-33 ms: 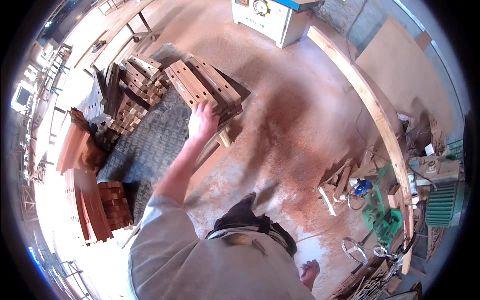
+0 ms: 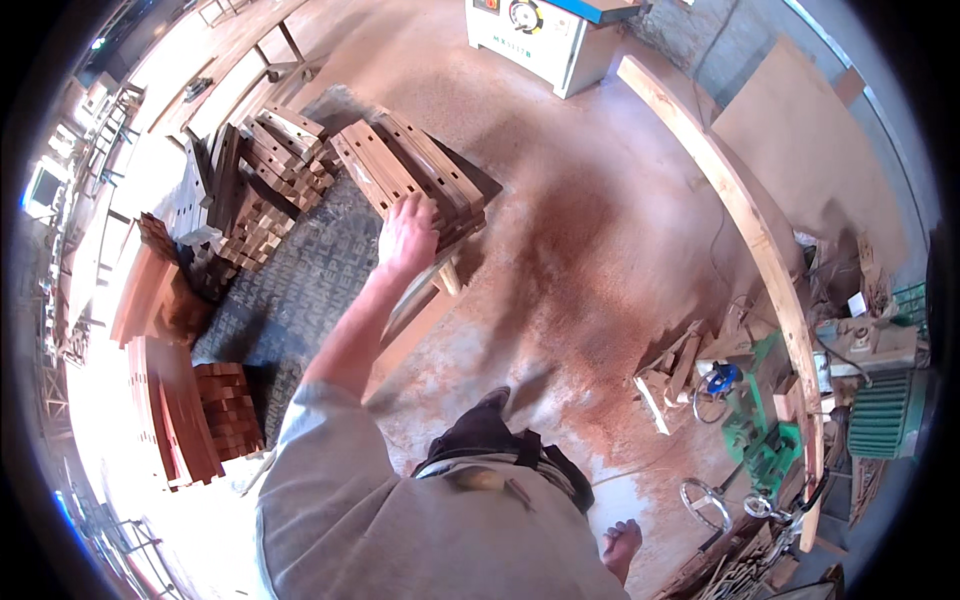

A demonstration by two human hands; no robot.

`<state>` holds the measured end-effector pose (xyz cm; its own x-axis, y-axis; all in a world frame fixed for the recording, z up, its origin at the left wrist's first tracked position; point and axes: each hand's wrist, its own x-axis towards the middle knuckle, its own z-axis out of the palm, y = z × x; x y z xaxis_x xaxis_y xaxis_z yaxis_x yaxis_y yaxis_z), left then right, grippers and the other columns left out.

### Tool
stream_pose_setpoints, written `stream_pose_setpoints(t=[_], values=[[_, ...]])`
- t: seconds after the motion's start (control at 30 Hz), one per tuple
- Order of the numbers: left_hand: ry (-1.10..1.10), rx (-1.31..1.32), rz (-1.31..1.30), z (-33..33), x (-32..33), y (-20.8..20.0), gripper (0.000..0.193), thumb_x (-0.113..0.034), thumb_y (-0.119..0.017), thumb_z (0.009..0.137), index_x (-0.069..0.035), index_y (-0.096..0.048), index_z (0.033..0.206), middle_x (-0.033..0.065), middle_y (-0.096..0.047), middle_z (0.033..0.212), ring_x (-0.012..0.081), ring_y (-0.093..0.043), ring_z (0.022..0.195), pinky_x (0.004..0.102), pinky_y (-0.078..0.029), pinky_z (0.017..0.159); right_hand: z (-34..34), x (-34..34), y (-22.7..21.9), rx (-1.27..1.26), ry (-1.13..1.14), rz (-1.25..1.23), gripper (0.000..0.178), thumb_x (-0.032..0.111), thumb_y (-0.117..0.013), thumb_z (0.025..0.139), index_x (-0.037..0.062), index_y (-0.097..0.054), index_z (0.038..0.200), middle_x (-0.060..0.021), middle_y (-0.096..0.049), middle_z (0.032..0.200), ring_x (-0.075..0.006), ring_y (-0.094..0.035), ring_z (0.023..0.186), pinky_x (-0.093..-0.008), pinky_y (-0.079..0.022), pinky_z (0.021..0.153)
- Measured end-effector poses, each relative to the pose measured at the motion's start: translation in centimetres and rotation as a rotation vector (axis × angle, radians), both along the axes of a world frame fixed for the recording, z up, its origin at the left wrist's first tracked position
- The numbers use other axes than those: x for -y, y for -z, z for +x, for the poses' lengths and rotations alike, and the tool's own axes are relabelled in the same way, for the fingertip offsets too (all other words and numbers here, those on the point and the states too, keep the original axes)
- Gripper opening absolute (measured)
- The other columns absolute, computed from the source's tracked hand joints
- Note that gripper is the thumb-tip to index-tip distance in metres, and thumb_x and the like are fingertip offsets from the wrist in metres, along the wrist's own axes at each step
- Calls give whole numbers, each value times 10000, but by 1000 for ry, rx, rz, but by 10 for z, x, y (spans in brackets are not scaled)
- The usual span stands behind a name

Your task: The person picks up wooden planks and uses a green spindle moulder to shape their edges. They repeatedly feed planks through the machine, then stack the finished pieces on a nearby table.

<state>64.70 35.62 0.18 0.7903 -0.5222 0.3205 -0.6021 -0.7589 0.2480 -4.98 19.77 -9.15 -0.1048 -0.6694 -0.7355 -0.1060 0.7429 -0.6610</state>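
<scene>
A stack of brown wooden slats [image 2: 388, 165] with small dark holes near their ends lies at the corner of a dark, printed board surface [image 2: 290, 290]. Reaching forward, my left hand [image 2: 408, 235] is closed over the near end of the stack, its fingers bent across a top slat. The thumb is hard to make out. Low beside my body hangs my right hand [image 2: 622, 545], fingers curled in, with nothing visible in it. It touches none of the wood.
More slats [image 2: 270, 165] and reddish curved pieces [image 2: 165, 400] are piled left. A white and blue machine [image 2: 535, 45] stands ahead. On the right, a long pale plank [image 2: 740, 210] slants past a green machine [image 2: 765, 430] with handwheels. Sawdust covers the floor [image 2: 570, 260].
</scene>
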Motion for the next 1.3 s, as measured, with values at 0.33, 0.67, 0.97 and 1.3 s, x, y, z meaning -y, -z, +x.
stream_pose_setpoints(t=[0.33, 0.67, 0.97, 1.3], values=[[350, -54, 698, 65, 25, 2, 144, -155, -581, 771, -63, -661, 847, 65, -614, 956, 238, -549, 1002, 369, -496, 794, 39, -10, -2, -164, -77, 25, 208, 209, -490, 872, 32, -509, 979, -86, -541, 751, -180, -528, 547, -296, -439, 455], [803, 91, 710, 18, 41, -9, 201, -148, -598, 746, -63, -632, 925, 79, -632, 943, 233, -581, 962, 351, -476, 839, 40, -25, 2, -214, -120, 34, 293, 220, -521, 859, -17, -495, 1028, -132, -559, 828, -215, -539, 606, -337, -465, 531], [-402, -1049, -1012, -33, 21, 69, 317, -267, -580, 888, -5, -543, 1063, 166, -584, 1031, 260, -586, 969, 357, -503, 814, 49, -27, -15, -132, 26, 70, 196, 207, -511, 865, 46, -480, 973, -86, -535, 753, -174, -521, 539, -267, -405, 409], [-159, -1443, -1346, -92, 78, 36, 200, -133, -534, 904, -38, -538, 1080, 66, -602, 931, 184, -606, 799, 299, -523, 703, 96, 17, -43, -108, -240, -171, 251, 219, -501, 899, -11, -548, 990, -102, -591, 798, -172, -561, 584, -295, -485, 482]])
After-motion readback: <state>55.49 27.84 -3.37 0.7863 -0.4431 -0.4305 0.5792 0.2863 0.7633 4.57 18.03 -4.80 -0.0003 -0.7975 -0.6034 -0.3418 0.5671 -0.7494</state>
